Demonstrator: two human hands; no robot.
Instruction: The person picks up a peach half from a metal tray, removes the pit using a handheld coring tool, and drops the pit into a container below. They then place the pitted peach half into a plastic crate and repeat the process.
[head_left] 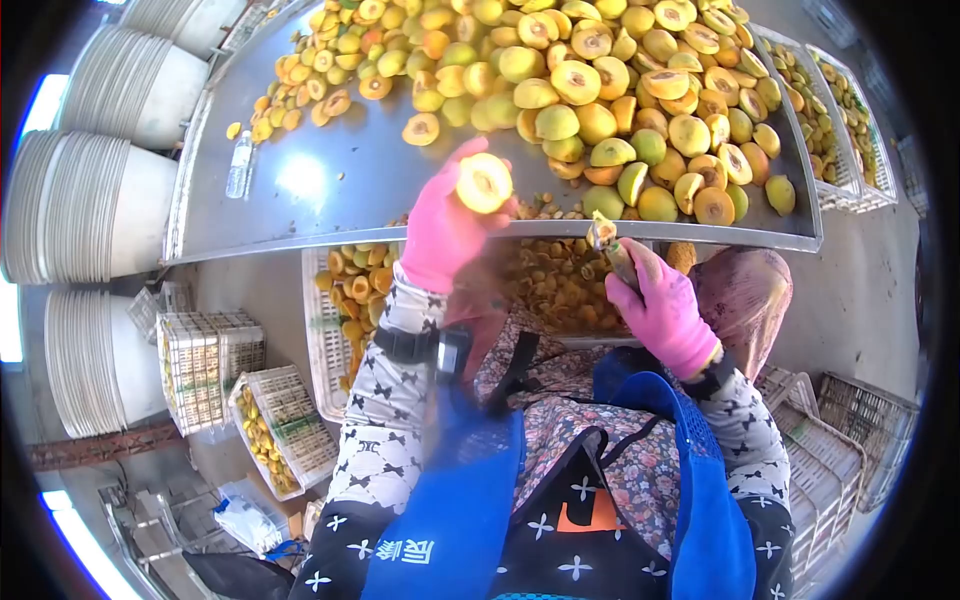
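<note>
My left hand (pixel 440 225), in a pink glove, is closed round a halved yellow peach (pixel 484 183) above the table's near edge. The cut face, with its centre hollow or stone, is turned up toward me. My right hand (pixel 665 310), also gloved in pink, grips a short-handled pitting tool (pixel 622 264). Its tip points up and is covered by a bit of yellow-brown peach flesh or stone (pixel 601 232). The two hands are apart. A large heap of peach halves (pixel 600 80) lies on the metal table (pixel 330 205) beyond them.
A plastic bottle (pixel 239 166) lies at the table's left. Below the near edge are a crate of peach halves (pixel 360 280) and a pile of brownish scraps (pixel 565 290). Stacked white tubs (pixel 75 208) stand at left. Filled crates (pixel 285 430) sit on the floor; more crates (pixel 850 120) stand at right.
</note>
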